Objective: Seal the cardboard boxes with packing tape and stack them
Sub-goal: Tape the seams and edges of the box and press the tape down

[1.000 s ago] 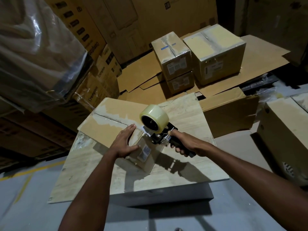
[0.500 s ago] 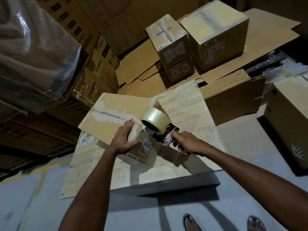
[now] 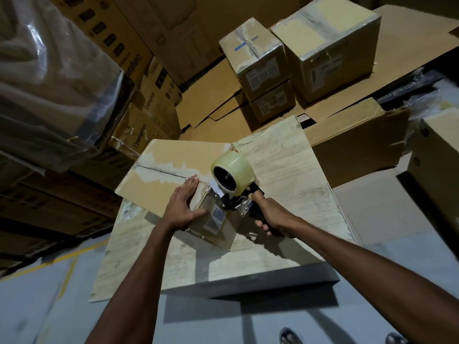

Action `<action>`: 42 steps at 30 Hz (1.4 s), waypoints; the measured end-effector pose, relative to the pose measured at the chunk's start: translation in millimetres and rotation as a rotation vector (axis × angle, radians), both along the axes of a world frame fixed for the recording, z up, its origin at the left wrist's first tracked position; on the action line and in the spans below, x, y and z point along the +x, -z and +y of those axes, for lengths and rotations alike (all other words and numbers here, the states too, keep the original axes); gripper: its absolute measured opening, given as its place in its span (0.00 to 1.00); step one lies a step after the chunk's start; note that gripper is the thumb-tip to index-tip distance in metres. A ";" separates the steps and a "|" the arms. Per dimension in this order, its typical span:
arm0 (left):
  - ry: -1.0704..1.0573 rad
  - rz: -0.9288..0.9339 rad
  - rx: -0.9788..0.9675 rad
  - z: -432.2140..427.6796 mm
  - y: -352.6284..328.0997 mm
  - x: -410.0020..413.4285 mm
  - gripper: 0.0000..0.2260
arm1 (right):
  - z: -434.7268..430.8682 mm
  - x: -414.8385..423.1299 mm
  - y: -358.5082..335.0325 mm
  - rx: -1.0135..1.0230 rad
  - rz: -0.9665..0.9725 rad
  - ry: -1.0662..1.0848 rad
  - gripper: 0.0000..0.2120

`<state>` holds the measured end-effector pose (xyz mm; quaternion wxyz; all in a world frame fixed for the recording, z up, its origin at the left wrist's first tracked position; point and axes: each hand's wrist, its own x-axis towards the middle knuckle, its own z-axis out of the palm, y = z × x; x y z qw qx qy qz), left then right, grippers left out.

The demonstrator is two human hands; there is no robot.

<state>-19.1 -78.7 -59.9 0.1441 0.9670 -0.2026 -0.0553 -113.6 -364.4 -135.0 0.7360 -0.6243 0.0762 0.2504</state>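
Observation:
A small cardboard box [image 3: 218, 227] with a barcode label stands on the pale wooden table [image 3: 293, 170]. My left hand [image 3: 182, 207] lies flat on the box's top and left edge, thumb against its near side. My right hand [image 3: 269, 213] grips the black handle of a tape dispenser [image 3: 233, 184], whose clear tape roll rises above the box's top right edge. The dispenser's blade end touches the box top. Two taped boxes [image 3: 260, 63] stand stacked at the back, beside a larger taped box [image 3: 327, 45].
A flattened cardboard sheet [image 3: 164, 175] lies on the table's far left. Tall cartons and a plastic-wrapped load [image 3: 49, 78] rise at the left. More cartons [image 3: 437, 165] stand at the right, with an open carton [image 3: 355, 142] behind the table. My sandalled feet [image 3: 290, 336] show below.
The tape dispenser has moved a little along the box top toward me. My left hand stays pressed on the box. The camera has tilted further down.

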 end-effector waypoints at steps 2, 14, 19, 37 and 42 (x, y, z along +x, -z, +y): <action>-0.010 0.014 0.012 0.0 -0.4 5.8 0.50 | 2.6 3.3 0.8 0.101 0.061 0.012 0.26; 0.022 0.091 0.150 -0.9 -11.9 16.8 0.52 | -29.0 6.0 27.0 0.384 0.232 0.041 0.30; 0.036 0.134 0.186 -6.6 -20.7 12.2 0.56 | -52.1 7.5 50.8 0.554 0.348 0.158 0.30; 0.022 0.183 0.291 68.1 -16.9 -6.3 0.57 | -47.8 27.5 99.6 0.881 0.464 0.428 0.21; 0.009 0.163 0.304 79.2 -13.5 -5.8 0.55 | -43.3 25.6 93.8 0.796 0.404 0.530 0.26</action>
